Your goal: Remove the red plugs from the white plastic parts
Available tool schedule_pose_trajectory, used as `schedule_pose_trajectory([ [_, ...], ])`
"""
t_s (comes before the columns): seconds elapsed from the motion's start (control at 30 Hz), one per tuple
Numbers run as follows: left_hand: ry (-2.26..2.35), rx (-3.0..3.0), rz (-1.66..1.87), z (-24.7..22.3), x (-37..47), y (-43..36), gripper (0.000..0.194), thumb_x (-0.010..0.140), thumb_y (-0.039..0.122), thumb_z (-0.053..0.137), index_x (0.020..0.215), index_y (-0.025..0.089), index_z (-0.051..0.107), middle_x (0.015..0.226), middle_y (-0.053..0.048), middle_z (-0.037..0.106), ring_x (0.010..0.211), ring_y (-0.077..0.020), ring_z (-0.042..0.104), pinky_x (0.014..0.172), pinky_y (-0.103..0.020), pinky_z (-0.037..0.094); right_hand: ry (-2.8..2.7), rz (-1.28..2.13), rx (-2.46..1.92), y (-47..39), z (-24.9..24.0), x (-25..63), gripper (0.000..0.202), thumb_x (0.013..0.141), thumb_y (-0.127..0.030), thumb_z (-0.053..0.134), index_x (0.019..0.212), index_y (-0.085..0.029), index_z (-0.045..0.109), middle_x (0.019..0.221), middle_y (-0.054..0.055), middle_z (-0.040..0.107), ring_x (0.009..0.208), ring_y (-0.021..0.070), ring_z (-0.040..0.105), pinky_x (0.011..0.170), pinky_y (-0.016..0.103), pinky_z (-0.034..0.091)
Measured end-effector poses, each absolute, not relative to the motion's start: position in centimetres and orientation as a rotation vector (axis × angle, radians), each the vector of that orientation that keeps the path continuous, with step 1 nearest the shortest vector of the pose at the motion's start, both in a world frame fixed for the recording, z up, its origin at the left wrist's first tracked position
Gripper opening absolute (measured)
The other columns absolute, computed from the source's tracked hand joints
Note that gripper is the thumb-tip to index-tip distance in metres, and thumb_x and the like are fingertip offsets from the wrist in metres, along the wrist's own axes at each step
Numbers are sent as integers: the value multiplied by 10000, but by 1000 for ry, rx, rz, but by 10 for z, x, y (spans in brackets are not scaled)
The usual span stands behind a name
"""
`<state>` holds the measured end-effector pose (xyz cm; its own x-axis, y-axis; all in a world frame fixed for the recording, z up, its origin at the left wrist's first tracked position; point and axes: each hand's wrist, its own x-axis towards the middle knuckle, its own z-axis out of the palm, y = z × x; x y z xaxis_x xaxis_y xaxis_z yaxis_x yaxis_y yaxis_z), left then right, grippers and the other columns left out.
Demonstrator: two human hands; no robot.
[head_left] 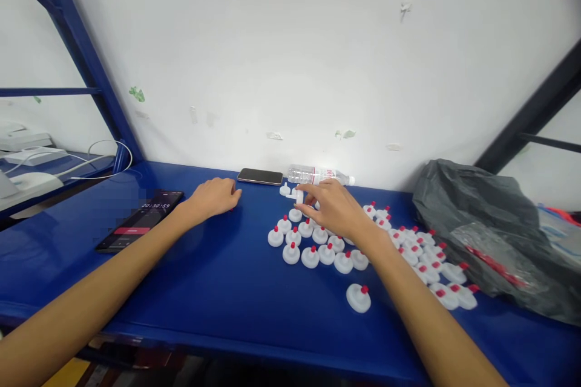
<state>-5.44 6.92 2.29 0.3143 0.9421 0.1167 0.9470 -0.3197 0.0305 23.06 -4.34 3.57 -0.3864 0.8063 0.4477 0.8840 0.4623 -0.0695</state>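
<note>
My right hand [324, 202] pinches a white cap [297, 195] between thumb and finger, above the back of a group of round white caps with red tips [310, 257]. Next to it lies a white cap without a red tip [285, 189]. My left hand [216, 196] rests on the blue table [218, 290], fingers curled together; a small bit of red shows under its fingertips, too small to name. One red-tipped cap [358, 298] sits apart near the front. More such caps [426, 266] lie right of my right forearm.
A dark phone [260, 177] and a clear bottle [318, 175] lie by the wall. A phone showing a timer [140, 221] is under my left forearm. A dark plastic bag [472, 205] fills the right side, with a clear bag of red pieces [497, 266] on it.
</note>
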Motion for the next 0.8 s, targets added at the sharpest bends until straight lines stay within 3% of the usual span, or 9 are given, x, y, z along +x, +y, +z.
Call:
schedule_pose_trajectory([
  [0.13, -1845, -2488, -115, 27, -50, 61, 374, 846, 525, 557, 834, 186, 713, 916, -207, 765, 893, -413, 727, 742, -467, 545, -2302, -243, -1433, -44, 36, 230, 382, 968, -344, 675, 1299, -154, 670, 846, 34, 807, 977, 302, 716, 1013, 474, 469],
  [0.3, -1838, -2523, -136, 26, -51, 60, 208, 797, 379, 646, 839, 196, 735, 947, -188, 770, 912, -391, 731, 744, -427, 542, -2309, -234, -1429, -43, 33, 230, 387, 973, -346, 667, 1314, -163, 661, 829, 32, 803, 1006, 308, 715, 1008, 473, 469],
  [0.5, -1751, -2641, -287, 24, -50, 63, 233, 911, 377, 563, 879, 200, 711, 901, -128, 780, 816, -313, 734, 682, -361, 507, -2306, -240, -1435, -44, 33, 230, 390, 979, -345, 659, 1316, -147, 657, 834, 37, 797, 1008, 305, 706, 996, 472, 482],
  [0.6, -1653, -2741, -556, 29, -40, 56, 274, 972, 394, 510, 967, 206, 708, 914, -78, 790, 797, -250, 735, 711, -331, 514, -2294, -289, -1405, -45, 34, 230, 383, 975, -349, 671, 1303, -151, 662, 921, 54, 796, 984, 285, 710, 987, 463, 488],
  [0.8, -1392, -3173, -1372, 29, -19, 36, 261, 906, 417, 665, 949, 173, 747, 894, -63, 796, 834, -216, 746, 806, -320, 573, -2287, -371, -1339, -46, 35, 226, 356, 971, -346, 684, 1268, -150, 679, 1019, 89, 781, 987, 275, 706, 979, 460, 495],
])
